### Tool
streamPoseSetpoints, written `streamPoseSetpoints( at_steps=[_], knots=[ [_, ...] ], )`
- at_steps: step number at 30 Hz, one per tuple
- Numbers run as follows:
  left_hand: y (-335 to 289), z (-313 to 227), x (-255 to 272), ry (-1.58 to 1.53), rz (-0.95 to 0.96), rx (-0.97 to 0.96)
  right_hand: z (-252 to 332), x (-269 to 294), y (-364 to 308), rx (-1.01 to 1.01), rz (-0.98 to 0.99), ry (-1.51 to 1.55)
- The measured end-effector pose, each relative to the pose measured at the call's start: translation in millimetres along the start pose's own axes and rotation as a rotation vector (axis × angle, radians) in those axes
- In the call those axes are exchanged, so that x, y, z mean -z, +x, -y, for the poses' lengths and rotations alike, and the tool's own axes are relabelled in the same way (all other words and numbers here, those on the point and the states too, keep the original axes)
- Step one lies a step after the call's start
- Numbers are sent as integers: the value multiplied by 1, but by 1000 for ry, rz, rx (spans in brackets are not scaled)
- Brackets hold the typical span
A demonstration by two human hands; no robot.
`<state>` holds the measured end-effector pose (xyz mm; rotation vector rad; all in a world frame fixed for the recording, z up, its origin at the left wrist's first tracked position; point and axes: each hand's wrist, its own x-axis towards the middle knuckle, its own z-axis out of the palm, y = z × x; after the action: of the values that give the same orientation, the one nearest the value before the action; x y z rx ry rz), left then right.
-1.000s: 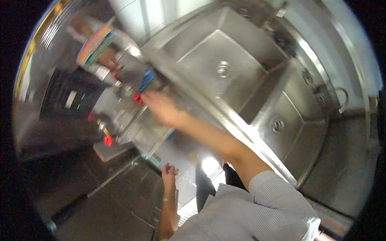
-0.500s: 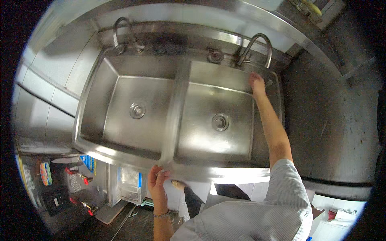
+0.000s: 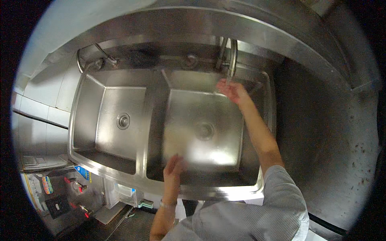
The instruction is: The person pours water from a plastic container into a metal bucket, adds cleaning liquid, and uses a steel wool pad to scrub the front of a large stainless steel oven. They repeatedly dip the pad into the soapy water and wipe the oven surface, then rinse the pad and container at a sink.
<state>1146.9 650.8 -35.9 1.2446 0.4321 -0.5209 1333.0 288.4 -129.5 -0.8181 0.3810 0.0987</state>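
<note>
My right hand (image 3: 233, 91) is just below the curved metal faucet (image 3: 233, 60) of the right basin, palm partly turned up, fingers stretched out and nothing seen in them. Over the near left part of the right basin (image 3: 209, 156) is my left hand (image 3: 173, 165), smeared by motion. A pale blur lies in front of its fingers; whether they hold anything I cannot make out. The round drain (image 3: 205, 131) of this basin sits between my two hands. A band circles my left wrist.
A left basin (image 3: 122, 140) with its own drain and second faucet (image 3: 80, 62) adjoins. A metal ledge (image 3: 185, 26) runs along the back. Dark metal panelling (image 3: 321, 120) stands on the right. Red-handled valves (image 3: 76, 184) are at lower left.
My left hand has moved from the sink's front edge to over the right basin. My right hand has come under the faucet spout, fingers spreading. The view has shifted.
</note>
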Motion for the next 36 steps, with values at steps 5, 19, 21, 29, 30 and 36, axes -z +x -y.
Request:
streamPoseSetpoints(
  at_steps=[5, 19, 21, 29, 30, 36],
  knots=[
    [59, 1, -78, 61, 168, -95, -38, -56, -14, -112, 77, 197],
    [214, 13, -179, -776, 664, 15, -53, -68, -63, 405, 134, -233],
    [209, 20, -190, -870, 520, 123, -46, -62, -66, 795, -83, -1226],
    [215, -7, -202, -738, 421, 120, -27, -87, -44, 417, -404, -865],
    [213, -10, -204, -717, 443, 164, -25, -86, -40, 343, -449, -779],
    [206, -16, -205, -439, 463, 73, 0, -32, -29, 593, -606, -1560]
  ],
)
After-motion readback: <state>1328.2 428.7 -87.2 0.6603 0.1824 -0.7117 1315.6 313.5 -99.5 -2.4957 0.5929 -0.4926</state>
